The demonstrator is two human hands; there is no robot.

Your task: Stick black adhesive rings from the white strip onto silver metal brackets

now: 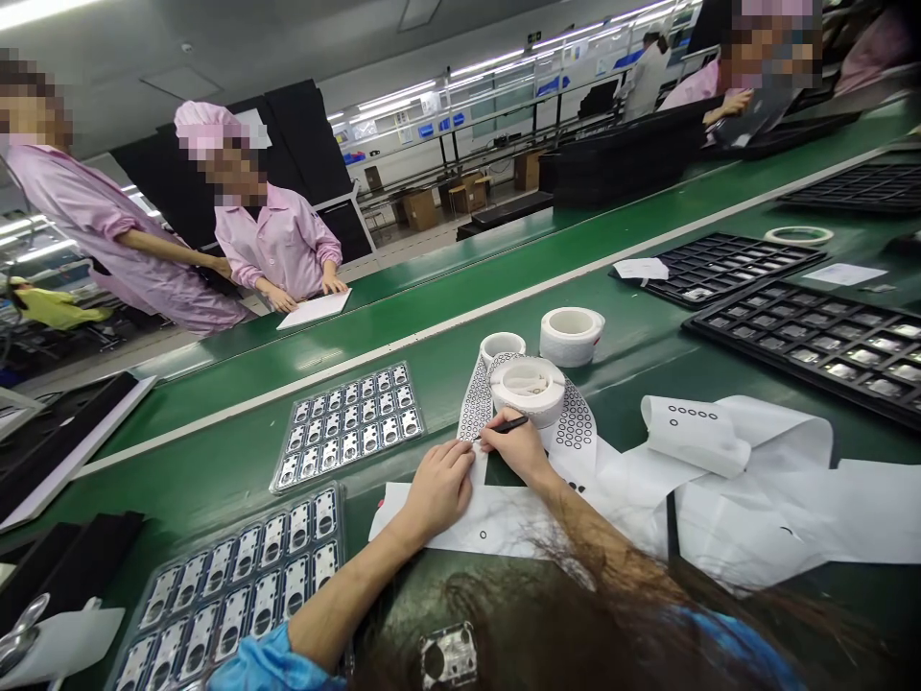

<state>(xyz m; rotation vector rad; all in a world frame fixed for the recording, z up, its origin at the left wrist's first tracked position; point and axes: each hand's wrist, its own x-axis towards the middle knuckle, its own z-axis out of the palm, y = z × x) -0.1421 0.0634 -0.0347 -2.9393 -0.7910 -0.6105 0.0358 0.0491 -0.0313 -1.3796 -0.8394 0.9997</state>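
My right hand (516, 447) pinches black tweezers (504, 426), their tip resting on a white strip of ring-shaped stickers (475, 398) that unrolls from a white roll (531, 387). My left hand (436, 487) lies curled on the white backing paper (496, 523) right beside it, fingertips pressing the strip near the tweezer tip. A clear tray of small metal parts (350, 423) lies to the left, and a second such tray (237, 576) sits nearer me. A loose metal part (447, 656) lies at the bottom edge.
Two more white rolls (571, 334) stand behind. Used backing paper (748, 480) piles up on the right. Black trays of parts (813, 336) line the right side of the green bench. Two people in pink coats (277, 240) stand across the belt with a white sheet (315, 308).
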